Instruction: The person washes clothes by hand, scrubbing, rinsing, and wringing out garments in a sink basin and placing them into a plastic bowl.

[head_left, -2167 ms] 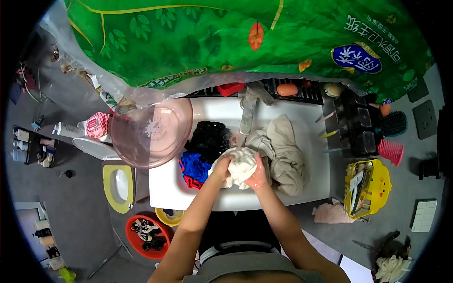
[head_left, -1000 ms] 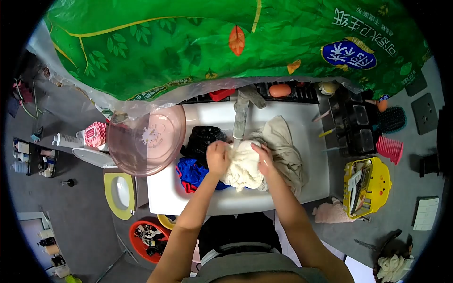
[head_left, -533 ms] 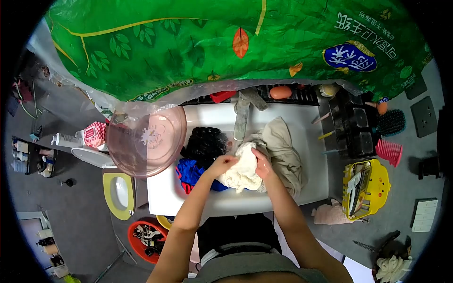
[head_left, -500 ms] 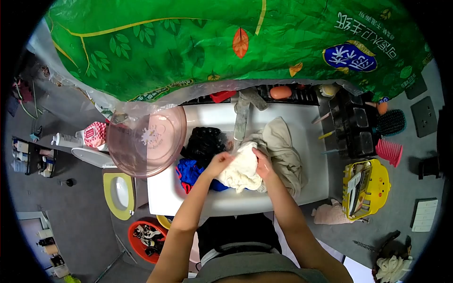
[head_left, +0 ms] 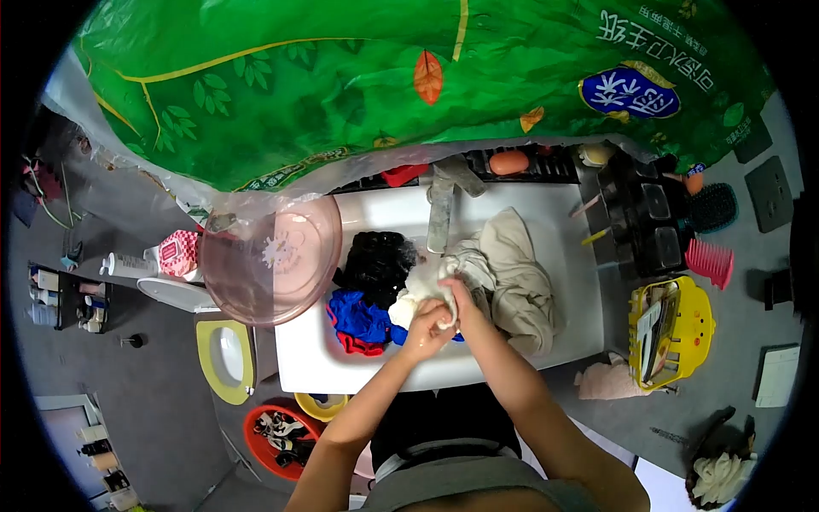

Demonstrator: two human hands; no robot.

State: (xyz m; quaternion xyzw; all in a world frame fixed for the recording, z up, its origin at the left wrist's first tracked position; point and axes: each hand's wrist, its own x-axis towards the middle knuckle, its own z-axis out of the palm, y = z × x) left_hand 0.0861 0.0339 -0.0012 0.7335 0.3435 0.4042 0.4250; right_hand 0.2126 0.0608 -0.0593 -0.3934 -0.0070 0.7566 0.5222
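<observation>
My left hand (head_left: 429, 329) and my right hand (head_left: 461, 300) are closed close together on a wet white cloth (head_left: 428, 280), bunched between them. It hangs over the white sink (head_left: 307, 369), just below the grey faucet (head_left: 440, 209). Left of the hands lie a black garment (head_left: 380, 263) and a blue garment with red edging (head_left: 358, 316). A beige cloth (head_left: 517, 277) lies in the sink on the right. Part of the white cloth is hidden by my fingers.
A large green plastic pack (head_left: 341, 94) overhangs the back of the sink. A translucent pink basin (head_left: 299, 282) leans at the left rim. Toothbrush holders (head_left: 636, 222) and a yellow basket (head_left: 674, 341) stand right. A toilet (head_left: 205, 367) and red bucket (head_left: 256, 456) are lower left.
My hands have come together and slightly lower. The white cloth, spread between them before, is now gathered into a bunch. The view has shifted slightly.
</observation>
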